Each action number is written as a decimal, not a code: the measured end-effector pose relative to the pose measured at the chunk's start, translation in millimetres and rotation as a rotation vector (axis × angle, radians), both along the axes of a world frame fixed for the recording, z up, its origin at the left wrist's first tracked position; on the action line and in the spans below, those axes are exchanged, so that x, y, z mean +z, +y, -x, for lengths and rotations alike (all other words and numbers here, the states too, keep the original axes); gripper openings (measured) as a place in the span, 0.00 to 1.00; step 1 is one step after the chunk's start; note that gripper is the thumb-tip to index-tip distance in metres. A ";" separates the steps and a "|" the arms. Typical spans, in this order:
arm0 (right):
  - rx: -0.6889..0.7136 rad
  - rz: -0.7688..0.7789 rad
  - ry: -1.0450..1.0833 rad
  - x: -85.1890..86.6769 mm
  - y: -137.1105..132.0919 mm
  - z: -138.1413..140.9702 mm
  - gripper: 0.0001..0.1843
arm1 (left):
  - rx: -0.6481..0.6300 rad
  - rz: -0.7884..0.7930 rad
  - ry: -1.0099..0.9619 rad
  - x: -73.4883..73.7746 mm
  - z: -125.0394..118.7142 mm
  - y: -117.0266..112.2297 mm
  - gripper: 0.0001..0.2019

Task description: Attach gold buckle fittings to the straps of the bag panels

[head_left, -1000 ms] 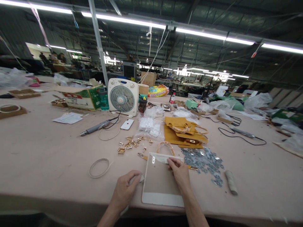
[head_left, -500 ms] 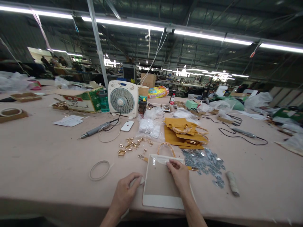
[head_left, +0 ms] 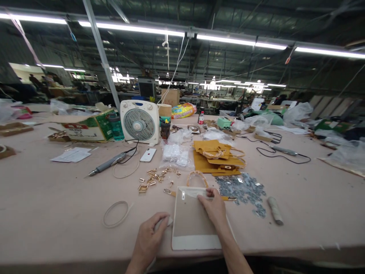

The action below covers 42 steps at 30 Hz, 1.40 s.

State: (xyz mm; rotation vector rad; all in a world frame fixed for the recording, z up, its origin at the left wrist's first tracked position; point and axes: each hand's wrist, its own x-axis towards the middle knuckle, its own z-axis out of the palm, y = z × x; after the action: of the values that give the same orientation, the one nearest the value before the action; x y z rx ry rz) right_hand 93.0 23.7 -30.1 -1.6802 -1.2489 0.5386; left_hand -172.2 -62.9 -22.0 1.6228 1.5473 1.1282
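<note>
A flat beige bag panel (head_left: 194, 222) with a pale border lies before me. A small bright metal plate sits near its top left. A wrapped mustard handle (head_left: 197, 174) arches from its top edge, and mustard straps with metal buckles stick out at both sides. My right hand (head_left: 214, 207) rests on the upper right, thumb and fingers closed together at the surface; what they pinch is hidden. Left of the panel, my left hand (head_left: 151, 236) is closed around a small whitish piece (head_left: 170, 220), its kind unclear. Loose gold fittings (head_left: 154, 178) and grey metal plates (head_left: 242, 190) lie beyond.
Mustard bags (head_left: 213, 156) are piled beyond the plates. A grey roll (head_left: 275, 210) lies at right, a coil of pale tape (head_left: 116, 214) at left. Electric screwdrivers (head_left: 107, 164) with cords, a phone (head_left: 148, 155) and a box fan (head_left: 139, 121) stand or lie farther back.
The whole view has shifted, with things on the table appearing farther left. My right hand has moved slightly up on the panel; my left hand stays beside it, still closed.
</note>
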 end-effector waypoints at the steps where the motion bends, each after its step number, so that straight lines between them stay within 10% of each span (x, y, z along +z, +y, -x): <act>1: 0.012 0.014 0.032 -0.4 0.9 -0.1 0.23 | -0.002 0.005 0.001 0.1 -0.2 0.0 0.17; 27: 0.251 0.065 0.169 -13.4 0.6 -25.4 0.34 | 0.036 -0.024 -0.250 -7.1 1.8 -3.1 0.15; 32: 0.188 -0.047 0.099 -6.1 -22.9 -9.3 0.30 | -0.017 -0.015 -0.193 -2.8 0.8 -5.7 0.28; 42: 0.853 -0.281 0.086 7.5 -45.2 78.3 0.13 | -0.091 0.034 -0.111 1.1 -0.6 -7.7 0.29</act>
State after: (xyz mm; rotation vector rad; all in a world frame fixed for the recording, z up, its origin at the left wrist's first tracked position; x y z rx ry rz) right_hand 14.7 -21.4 -22.6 -0.8273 -1.8608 0.8690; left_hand -171.7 -70.6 -20.8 1.5649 1.4001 1.1180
